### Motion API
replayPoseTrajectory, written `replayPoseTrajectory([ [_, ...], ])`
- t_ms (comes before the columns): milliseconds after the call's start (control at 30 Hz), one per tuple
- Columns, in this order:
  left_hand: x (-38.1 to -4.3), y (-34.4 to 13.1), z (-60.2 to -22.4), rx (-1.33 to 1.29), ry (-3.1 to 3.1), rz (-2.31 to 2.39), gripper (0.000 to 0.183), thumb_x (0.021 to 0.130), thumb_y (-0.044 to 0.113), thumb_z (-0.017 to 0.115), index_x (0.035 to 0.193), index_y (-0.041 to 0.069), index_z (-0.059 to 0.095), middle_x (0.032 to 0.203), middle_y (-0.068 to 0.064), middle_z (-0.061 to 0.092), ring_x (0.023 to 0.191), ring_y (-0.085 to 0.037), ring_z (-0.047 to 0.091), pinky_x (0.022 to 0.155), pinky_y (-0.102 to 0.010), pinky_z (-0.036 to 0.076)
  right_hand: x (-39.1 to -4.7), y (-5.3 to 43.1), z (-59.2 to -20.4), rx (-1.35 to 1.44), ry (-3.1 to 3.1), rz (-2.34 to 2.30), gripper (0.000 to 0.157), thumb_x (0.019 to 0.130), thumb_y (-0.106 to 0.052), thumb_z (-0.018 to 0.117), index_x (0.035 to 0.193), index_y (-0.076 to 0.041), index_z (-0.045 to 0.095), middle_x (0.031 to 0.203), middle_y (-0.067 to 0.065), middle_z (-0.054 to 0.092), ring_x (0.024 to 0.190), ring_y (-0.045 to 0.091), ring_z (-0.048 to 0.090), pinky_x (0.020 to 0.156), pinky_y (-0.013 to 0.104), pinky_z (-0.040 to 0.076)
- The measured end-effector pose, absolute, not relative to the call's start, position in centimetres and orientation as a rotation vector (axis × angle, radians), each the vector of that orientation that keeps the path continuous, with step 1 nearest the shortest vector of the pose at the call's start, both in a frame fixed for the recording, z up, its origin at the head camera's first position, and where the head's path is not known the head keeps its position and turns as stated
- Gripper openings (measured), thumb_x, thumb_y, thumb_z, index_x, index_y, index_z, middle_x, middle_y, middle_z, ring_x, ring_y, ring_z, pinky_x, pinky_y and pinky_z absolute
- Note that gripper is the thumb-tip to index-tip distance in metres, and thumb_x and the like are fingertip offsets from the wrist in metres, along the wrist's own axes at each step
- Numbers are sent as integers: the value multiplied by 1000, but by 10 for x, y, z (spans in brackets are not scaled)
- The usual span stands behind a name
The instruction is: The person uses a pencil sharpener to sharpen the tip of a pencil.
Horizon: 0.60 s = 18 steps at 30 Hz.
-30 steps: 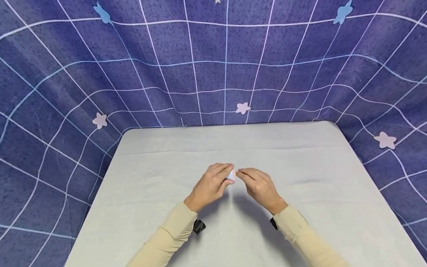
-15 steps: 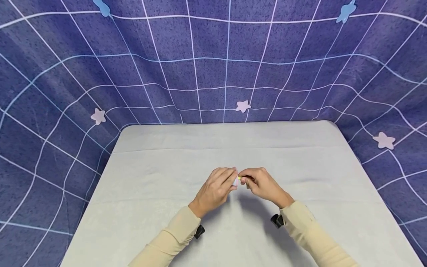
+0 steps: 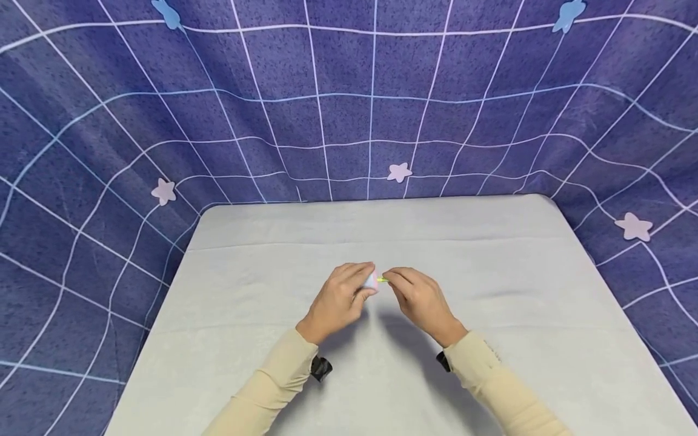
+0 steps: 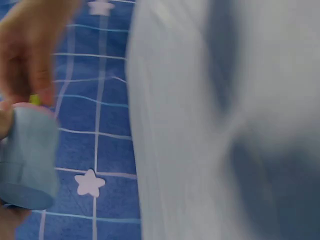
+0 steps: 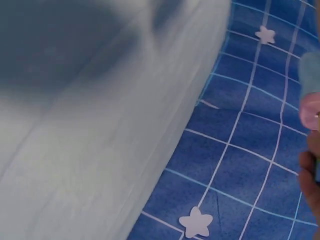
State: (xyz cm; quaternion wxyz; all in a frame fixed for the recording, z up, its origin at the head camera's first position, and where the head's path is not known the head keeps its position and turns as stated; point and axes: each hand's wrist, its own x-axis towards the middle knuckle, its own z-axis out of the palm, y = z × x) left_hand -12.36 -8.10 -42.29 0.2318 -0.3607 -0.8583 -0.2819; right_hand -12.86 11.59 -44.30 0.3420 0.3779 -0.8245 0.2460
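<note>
My left hand (image 3: 337, 297) grips a small light-blue cylinder (image 3: 371, 280), its pink end facing right. In the left wrist view the cylinder (image 4: 31, 150) narrows slightly at the waist and has a flat base. A thin yellow-green stick (image 3: 383, 280) bridges the pink end and the fingertips of my right hand (image 3: 422, 303), which pinch it. The rest of the stick is hidden behind those fingers. At the right wrist view's edge, the pink end (image 5: 310, 110) shows a small pale spot at its middle, right beside the fingers. Both hands are held above the table, casting shadows.
A pale cloth covers the table (image 3: 262, 254) under both hands. Behind and at the sides hangs a blue curtain (image 3: 349, 121) with a line grid and stars. A black wrist device (image 3: 322, 367) sits below the left cuff, another (image 3: 444, 361) below the right.
From half a second ago, both hands have shifted up and slightly left, and the right hand has turned over at the wrist. More of the yellow-green stick shows beside the pink end.
</note>
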Motion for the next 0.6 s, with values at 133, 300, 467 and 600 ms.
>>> replayPoseTrajectory([
  [133,-122,-82,-411,-859,-2572,-1087,40,85,13,71,119,-6,63,114,-16,67,108,-27,64,92,-37,52,-128,115,-446,968,-2023,514,24,98,-1,45,93,1,69,90,11,68,79,22,67,72,27,57],
  [300,-122,-82,-400,-762,-2736,-1272,38,87,13,69,121,-3,63,114,-14,68,104,-23,65,91,-37,52,-128,115,-449,979,-1932,486,29,99,1,42,92,2,70,88,11,68,78,22,67,71,27,56],
  [467,-124,-80,-396,-775,-2737,-1298,38,86,13,70,120,-3,64,112,-13,68,102,-22,66,88,-35,53,-128,115,-449,995,-1925,509,29,97,3,41,92,2,69,88,12,68,79,22,67,71,28,56],
  [600,-125,-80,-399,-901,-2605,-1142,41,82,14,74,117,-5,65,111,-17,69,104,-26,65,88,-35,54,-130,114,-446,1019,-1947,560,29,96,5,40,94,3,69,89,12,67,78,22,66,71,28,56],
])
